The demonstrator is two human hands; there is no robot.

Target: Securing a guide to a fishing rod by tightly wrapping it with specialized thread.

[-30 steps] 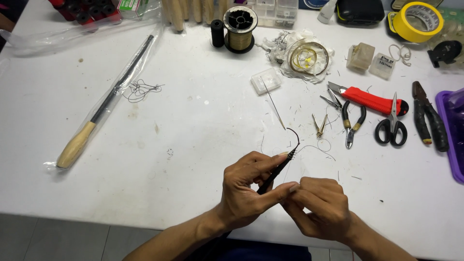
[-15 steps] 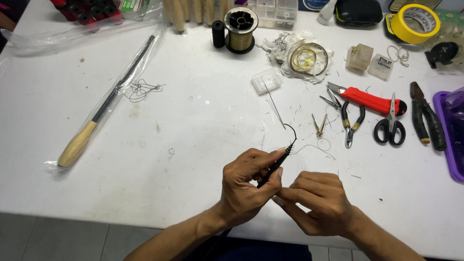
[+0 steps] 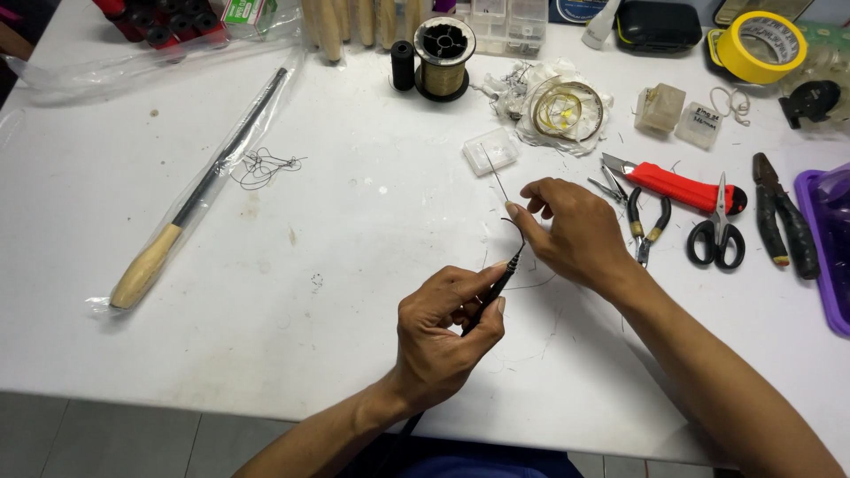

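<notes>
Left hand: your left hand (image 3: 443, 332) is clenched round a thin black rod (image 3: 496, 288), thumb and forefinger pinching it near its upper end; the rod slants up and to the right over the counter (image 3: 354, 230).
Right hand: your right hand (image 3: 571, 232) sits just above and to the right of the left, its grip pinched on a fine dark thread (image 3: 512, 228) that curls at the rod's tip.
Rod tip: it lies between the two hands, just under the right forefinger.
Loose wire: a thin straight wire (image 3: 496, 177) runs from the right fingertips up towards a small clear plastic box (image 3: 491, 150).
Right of the hands: small pliers (image 3: 642, 221), a red utility knife (image 3: 677, 186), black scissors (image 3: 717, 235) and dark pliers (image 3: 784, 226) lie side by side.
Far edge: a spool of gold thread (image 3: 443, 57) beside a black spool (image 3: 403, 64), and a roll of yellow tape (image 3: 760, 46) at the far right.
Left side: a long rod with a wooden handle (image 3: 190, 208) in a clear sleeve, with a tangle of thread (image 3: 261, 166) just beside it.
</notes>
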